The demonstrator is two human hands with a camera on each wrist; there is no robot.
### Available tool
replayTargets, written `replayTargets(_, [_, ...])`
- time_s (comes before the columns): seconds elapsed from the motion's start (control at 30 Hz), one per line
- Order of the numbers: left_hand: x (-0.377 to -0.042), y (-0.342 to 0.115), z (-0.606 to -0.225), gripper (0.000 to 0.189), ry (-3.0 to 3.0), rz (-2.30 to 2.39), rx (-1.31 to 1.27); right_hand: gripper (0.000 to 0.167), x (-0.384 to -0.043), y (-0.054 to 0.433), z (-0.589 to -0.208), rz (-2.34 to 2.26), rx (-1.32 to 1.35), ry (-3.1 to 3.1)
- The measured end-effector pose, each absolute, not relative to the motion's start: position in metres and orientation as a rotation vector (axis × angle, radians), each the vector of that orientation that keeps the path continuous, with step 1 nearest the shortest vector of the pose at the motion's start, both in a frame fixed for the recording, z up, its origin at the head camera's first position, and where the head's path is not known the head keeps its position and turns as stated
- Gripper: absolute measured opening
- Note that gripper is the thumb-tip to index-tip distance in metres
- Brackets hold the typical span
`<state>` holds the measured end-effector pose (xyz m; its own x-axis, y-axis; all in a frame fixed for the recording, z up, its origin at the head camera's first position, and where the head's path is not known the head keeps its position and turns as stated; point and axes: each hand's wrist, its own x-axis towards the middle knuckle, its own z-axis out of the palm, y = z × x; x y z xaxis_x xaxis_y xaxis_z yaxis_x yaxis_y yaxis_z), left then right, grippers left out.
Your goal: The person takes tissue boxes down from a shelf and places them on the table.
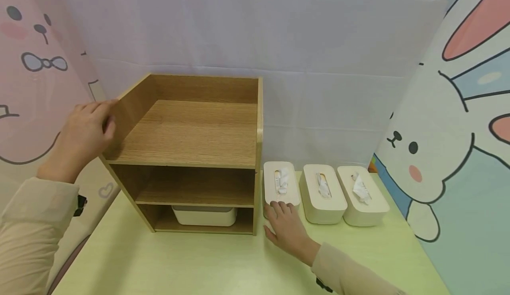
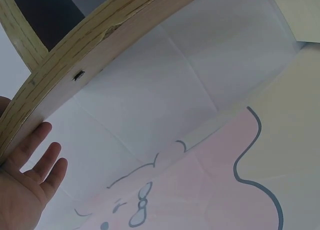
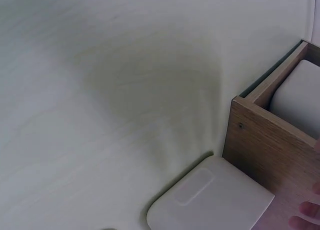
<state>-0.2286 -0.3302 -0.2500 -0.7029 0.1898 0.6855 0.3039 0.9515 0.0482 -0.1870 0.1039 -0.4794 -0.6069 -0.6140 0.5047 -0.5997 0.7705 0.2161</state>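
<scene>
A wooden shelf unit (image 1: 183, 131) with an open top tray and two lower levels stands on the table. My left hand (image 1: 85, 131) holds its left side panel near the top front. In the left wrist view, the fingers (image 2: 37, 150) lie along the panel's outer face, while the thumb is mostly hidden behind the panel edge (image 2: 65, 55). My right hand (image 1: 287, 228) is at the front end of a white tissue box (image 1: 292, 189), beside the unit's right side, its fingers reaching forward. Several of its fingertips (image 3: 307, 209) show at the right wrist view's edge.
Two more white tissue boxes (image 1: 324, 204) (image 1: 366, 215) stand to the right in a row, tissues poking from their lids. Another white box (image 1: 205, 216) sits in the shelf's bottom level. Light green table (image 1: 191, 264) extends in front; a white cloth backdrop (image 1: 338, 43) hangs behind.
</scene>
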Motion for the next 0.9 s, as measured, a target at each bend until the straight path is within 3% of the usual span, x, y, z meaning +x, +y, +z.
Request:
replayTargets(0.47, [-0.227, -0.33, -0.25, 0.036, -2.389, -0.203, -0.346, 0.039, -0.161, 0.095, -0.493, -0.079, 1.176, -2.258])
replayTargets(0.9, [-0.226, -0.33, -0.251, 0.037, -2.385, -0.188, -0.335, 0.032, -0.165, 0.06, -0.494, 0.034, 1.293, -2.177])
